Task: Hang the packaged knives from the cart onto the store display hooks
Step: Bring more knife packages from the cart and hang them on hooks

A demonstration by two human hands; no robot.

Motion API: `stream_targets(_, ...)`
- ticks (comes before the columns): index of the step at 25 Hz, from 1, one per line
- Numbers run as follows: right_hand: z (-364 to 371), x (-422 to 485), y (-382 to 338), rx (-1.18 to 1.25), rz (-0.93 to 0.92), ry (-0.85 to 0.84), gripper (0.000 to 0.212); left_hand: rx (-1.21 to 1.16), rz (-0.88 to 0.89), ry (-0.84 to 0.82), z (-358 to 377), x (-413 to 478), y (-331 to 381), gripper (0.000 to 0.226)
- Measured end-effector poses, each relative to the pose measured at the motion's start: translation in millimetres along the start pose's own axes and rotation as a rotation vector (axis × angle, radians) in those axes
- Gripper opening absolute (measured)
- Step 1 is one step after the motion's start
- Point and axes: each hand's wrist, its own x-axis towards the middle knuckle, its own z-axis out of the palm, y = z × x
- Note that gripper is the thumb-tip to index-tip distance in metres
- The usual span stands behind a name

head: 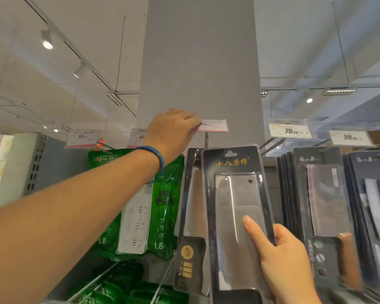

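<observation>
Shop shelf, R hand (pixel 291 267) grips knife pkg (pixel 234 189)

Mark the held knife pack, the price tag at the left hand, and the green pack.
knife pack (pixel 235 200): head view, blister over blade.
price tag (pixel 215 126): head view, white face.
green pack (pixel 165 194): head view, printed front.

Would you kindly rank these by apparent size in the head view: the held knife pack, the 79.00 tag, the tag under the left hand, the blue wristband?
1. Knife pack, largest, though nearest.
2. 79.00 tag and hand-covered tag: alike, unranked, one partly hidden.
3. Blue wristband, smallest.
</observation>
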Motion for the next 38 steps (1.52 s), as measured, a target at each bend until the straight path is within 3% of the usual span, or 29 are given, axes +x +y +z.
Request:
stream_targets(2,1,-2,3,0.015,-0.023,-0.003,0.058,-0.081,0.031,0.023,-1,4,-6,0.033)
stream_targets(4,5,-3,4,0.012,-0.037,-0.018,0.047,-0.263,-0.065,0.021,-1,5,-9,0.03)
stream_targets(7,15,-3,6,0.027,-0.038,-0.056,0.047,-0.54,-0.229,-0.019,2,4,-9,0.027)
stream_targets(9,25,2,1,0.028,-0.082,-0.032,0.056,-0.605,-0.266,-0.025,2,4,-8,0.025)
stream_targets(19,65,27,-12,-0.098,-0.186,0.024,0.058,-0.643,-0.289,-0.005,7,-5,-10,0.029)
stream_targets(23,62,30,-8,-0.03,-0.103,-0.05,0.066,-0.639,-0.274,0.008,10,-7,-9,0.029)
stream_targets(27,65,27,-2,0.101,0.034,-0.151,0.088,-0.636,-0.268,0.018,12,-8,-9,0.029)
stream_targets(34,52,27,-4,0.069,0.017,-0.082,0.094,-0.648,-0.286,0.027,11,-11,-5,0.028)
stream_targets(38,59,23,-14,0.004,-0.079,-0.055,0.072,-0.652,-0.296,0.037,10,-11,-3,0.028)
